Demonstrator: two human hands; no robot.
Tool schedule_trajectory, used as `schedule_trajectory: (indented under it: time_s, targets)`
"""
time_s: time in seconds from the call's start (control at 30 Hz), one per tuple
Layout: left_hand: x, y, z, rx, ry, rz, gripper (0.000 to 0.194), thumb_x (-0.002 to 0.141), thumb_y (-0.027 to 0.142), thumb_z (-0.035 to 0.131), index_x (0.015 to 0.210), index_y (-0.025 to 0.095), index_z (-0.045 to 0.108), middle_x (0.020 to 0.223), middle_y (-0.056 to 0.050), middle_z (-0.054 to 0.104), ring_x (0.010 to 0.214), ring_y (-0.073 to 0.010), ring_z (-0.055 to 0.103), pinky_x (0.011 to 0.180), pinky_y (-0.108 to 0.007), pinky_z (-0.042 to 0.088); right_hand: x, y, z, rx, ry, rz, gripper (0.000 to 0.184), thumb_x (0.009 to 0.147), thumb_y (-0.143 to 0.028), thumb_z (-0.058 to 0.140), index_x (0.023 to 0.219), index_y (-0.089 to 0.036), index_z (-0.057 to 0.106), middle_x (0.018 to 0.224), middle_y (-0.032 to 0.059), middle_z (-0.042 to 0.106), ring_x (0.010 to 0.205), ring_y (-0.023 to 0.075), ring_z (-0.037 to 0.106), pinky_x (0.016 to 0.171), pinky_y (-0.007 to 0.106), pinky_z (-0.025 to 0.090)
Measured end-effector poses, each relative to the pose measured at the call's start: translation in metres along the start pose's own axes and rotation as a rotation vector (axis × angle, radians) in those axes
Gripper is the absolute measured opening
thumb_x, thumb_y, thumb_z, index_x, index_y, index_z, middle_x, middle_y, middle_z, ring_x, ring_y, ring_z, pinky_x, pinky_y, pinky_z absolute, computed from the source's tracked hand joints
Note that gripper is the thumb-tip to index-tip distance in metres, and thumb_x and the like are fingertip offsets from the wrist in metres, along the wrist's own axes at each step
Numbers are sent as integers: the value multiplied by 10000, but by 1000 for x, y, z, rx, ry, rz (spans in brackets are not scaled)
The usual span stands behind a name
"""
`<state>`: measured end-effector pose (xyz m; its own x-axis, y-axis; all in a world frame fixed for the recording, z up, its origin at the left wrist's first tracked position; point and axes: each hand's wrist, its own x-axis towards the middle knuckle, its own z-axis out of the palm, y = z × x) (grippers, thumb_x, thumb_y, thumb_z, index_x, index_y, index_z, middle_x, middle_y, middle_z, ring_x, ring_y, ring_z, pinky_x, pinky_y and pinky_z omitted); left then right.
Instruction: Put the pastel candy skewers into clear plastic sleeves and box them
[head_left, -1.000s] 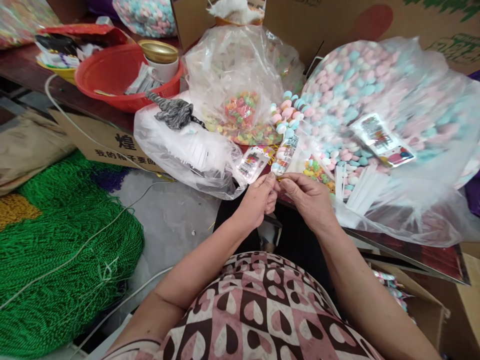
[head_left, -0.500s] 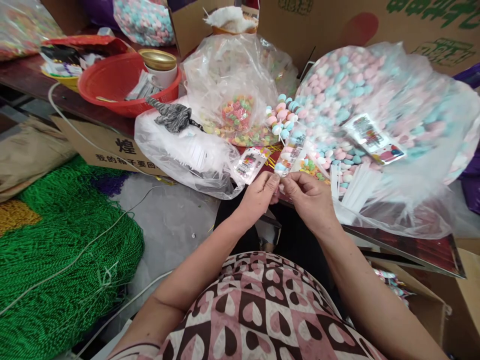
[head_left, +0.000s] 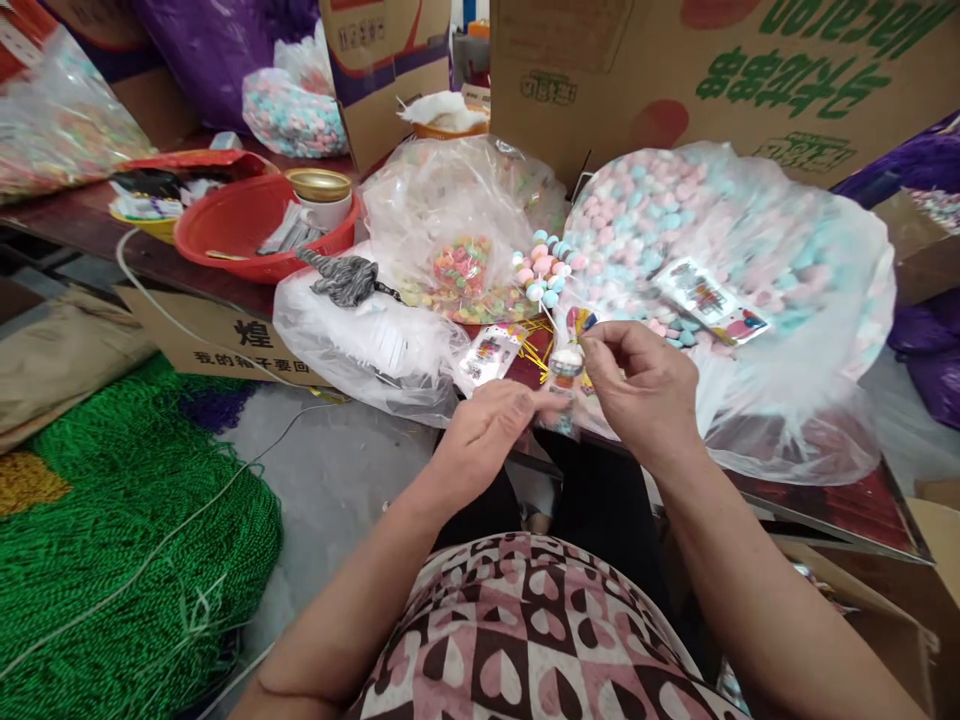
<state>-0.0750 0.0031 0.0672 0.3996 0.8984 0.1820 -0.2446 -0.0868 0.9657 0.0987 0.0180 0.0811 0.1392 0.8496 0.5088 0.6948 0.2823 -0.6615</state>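
Between my hands is a small clear candy packet with a colourful printed top and pale sweets inside. My right hand pinches its top corner between thumb and fingers. Lower down, my left hand has its fingers across the packet, blurred by motion, with the thumb near it. A flat printed bag lies just beyond my left hand. Behind the packet rests a bunch of pink, blue and white sweets. A large clear bag of pastel sweets lies beyond my right hand, with another printed bag on it.
At the left stand a red plastic basin and a clear bag of white sticks. A bag of fruit-coloured sweets is in the middle. Cardboard boxes stand behind. Green cord is heaped on the floor.
The packet has turned and come lower and closer. My right hand has shifted to its top corner, while my left has moved down and left along it. The view has tilted up.
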Motion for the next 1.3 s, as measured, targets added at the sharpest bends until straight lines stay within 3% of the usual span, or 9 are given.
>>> schedule_trajectory:
  time_s: [0.17, 0.33, 0.47, 0.63, 0.73, 0.83, 1.0, 1.2, 1.3]
  targets:
    - [16, -12, -8, -319, 145, -194, 595, 864, 690, 457, 808, 176, 752, 664, -50, 626, 739, -188, 586, 711, -300, 472, -24, -9, 6, -64, -210, -276, 176, 895, -212, 505, 788, -233, 643, 704, 26, 681, 661, 160, 624, 636, 277, 459]
    - [10, -20, -13, -58, 37, -294, 612, 840, 678, 518, 589, 151, 701, 437, 20, 352, 494, -104, 382, 544, -249, 344, -27, 4, 10, -46, -164, -201, 177, 900, -213, 499, 777, -235, 624, 702, 23, 685, 637, 158, 626, 590, 273, 448]
    - [6, -32, -9, -43, 57, -318, 604, 881, 654, 463, 576, 159, 627, 462, 20, 396, 494, -93, 382, 527, -234, 311, -31, 5, 10, -16, -159, -207, 171, 895, -213, 509, 785, -232, 638, 694, 30, 674, 641, 165, 615, 626, 283, 454]
    - [5, -25, -6, -133, 14, -273, 209, 795, 357, 705, 927, 196, 691, 646, 37, 523, 540, -76, 384, 527, -210, 306, -49, 14, 5, 259, -376, 80, 185, 904, -277, 533, 754, -225, 628, 715, 23, 664, 669, 168, 604, 660, 292, 470]
    - [-1, -16, 0, 154, -204, -194, 235, 819, 238, 646, 1043, 218, 714, 663, 32, 550, 558, -85, 409, 569, -220, 328, -57, 29, -5, 531, -467, 240, 198, 885, -382, 603, 778, -221, 646, 880, 46, 690, 841, 196, 642, 774, 315, 494]
    - [-6, -16, 13, 583, -468, 18, 286, 851, 112, 527, 994, 241, 739, 678, 18, 612, 614, -106, 498, 692, -257, 374, -69, 42, -14, 764, -520, 343, 233, 875, -405, 645, 746, -212, 632, 1138, 64, 666, 1080, 211, 603, 934, 326, 455]
    - [-9, -41, 41, 1127, -580, 379, 274, 915, 135, 466, 889, 230, 722, 712, -33, 662, 765, -178, 583, 732, -327, 356, -97, 48, -21, 1100, -420, 790, 250, 804, -413, 734, 832, -208, 592, 822, -2, 619, 683, 112, 561, 616, 225, 453]
    - [-2, -54, 52, 1017, -755, 391, 339, 971, 228, 450, 1262, 257, 622, 855, -7, 703, 765, -131, 613, 747, -284, 427, -132, 70, -60, 853, -303, 857, 306, 760, -458, 741, 874, -214, 596, 684, -37, 577, 528, 82, 461, 464, 193, 358]
    - [8, -46, 37, 929, -521, 291, 329, 966, 265, 464, 1236, 235, 650, 991, -23, 742, 845, -136, 657, 781, -262, 473, -168, 97, -98, 503, -327, 894, 317, 807, -509, 652, 902, -209, 616, 688, -11, 629, 517, 95, 480, 444, 203, 350]
